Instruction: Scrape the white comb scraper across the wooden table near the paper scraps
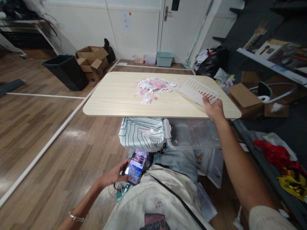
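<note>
In my left hand [120, 172] is a smartphone [135, 168] with a lit screen, held low by my lap, a thumb on its lower edge. My right hand [214, 108] grips the near end of a white slotted plastic basket [198, 91], which is tilted over the right part of the pale wooden table [110, 95]. Left of the basket, a heap of small white and pink paper-like pieces [155, 84] lies on the tabletop, with a few pieces scattered toward the near edge.
Under the table's near edge are a patterned cushion-like item [141, 132] and a clear plastic bin [194, 132]. A black trash bin [67, 72] and cardboard boxes [93, 62] stand at left. An open carton [247, 95] and dark shelving line the right. A teal tub [165, 59] sits by the door.
</note>
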Available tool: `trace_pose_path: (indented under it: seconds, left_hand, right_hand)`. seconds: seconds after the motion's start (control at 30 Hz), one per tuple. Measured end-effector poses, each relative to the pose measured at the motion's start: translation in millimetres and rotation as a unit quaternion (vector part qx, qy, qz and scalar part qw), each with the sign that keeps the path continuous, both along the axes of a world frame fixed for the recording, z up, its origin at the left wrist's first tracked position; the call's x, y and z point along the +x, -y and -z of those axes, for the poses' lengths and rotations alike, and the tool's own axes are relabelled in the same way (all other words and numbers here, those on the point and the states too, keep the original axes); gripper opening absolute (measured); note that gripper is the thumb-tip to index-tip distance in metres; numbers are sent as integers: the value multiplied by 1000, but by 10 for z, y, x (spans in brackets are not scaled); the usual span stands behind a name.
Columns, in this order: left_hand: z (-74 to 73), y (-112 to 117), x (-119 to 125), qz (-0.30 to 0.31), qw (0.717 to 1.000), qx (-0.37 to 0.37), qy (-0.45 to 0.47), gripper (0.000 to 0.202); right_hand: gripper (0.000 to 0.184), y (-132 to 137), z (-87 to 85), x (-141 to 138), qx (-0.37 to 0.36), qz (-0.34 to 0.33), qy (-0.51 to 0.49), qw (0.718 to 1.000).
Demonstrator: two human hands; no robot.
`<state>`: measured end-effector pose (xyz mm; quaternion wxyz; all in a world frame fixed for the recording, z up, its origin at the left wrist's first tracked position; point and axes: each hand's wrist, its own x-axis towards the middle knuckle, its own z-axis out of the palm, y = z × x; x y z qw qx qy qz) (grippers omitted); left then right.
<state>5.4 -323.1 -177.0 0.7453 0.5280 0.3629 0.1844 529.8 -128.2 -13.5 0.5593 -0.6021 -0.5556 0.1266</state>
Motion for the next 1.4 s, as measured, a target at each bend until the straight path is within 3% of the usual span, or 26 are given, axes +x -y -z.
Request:
trace_pose_path:
  seconds: [0.23, 0.43, 0.57, 0.7, 0.9, 1.2, 1.4]
  left_hand:
    - [19, 3, 1, 3, 1000, 5, -11, 75]
    - [184, 36, -50, -24, 1000, -9, -14, 88]
    - [230, 34, -74, -26, 1000, -10, -13, 90]
    - [259, 17, -77, -27, 999, 17, -6, 85]
    - [190, 9, -69, -26, 1000, -6, -11, 86]
    - [105, -4, -40, -11, 1000, -2, -11, 80]
    - [98, 19, -83, -45, 996, -75, 0, 71]
  right_hand:
    - [79, -7, 20, 24, -4, -3, -17, 1000]
    - [73, 16, 4, 22, 5, -12, -25, 1000]
    - [65, 43, -25, 2, 2, -28, -30, 999]
    - [69, 57, -45, -14, -12, -27, -39, 999]
    - [72, 73, -57, -37, 34, -24, -27, 999]
    - [75, 5, 33, 27, 33, -32, -48, 998]
    - [75, -20, 65, 46, 37, -28, -52, 998]
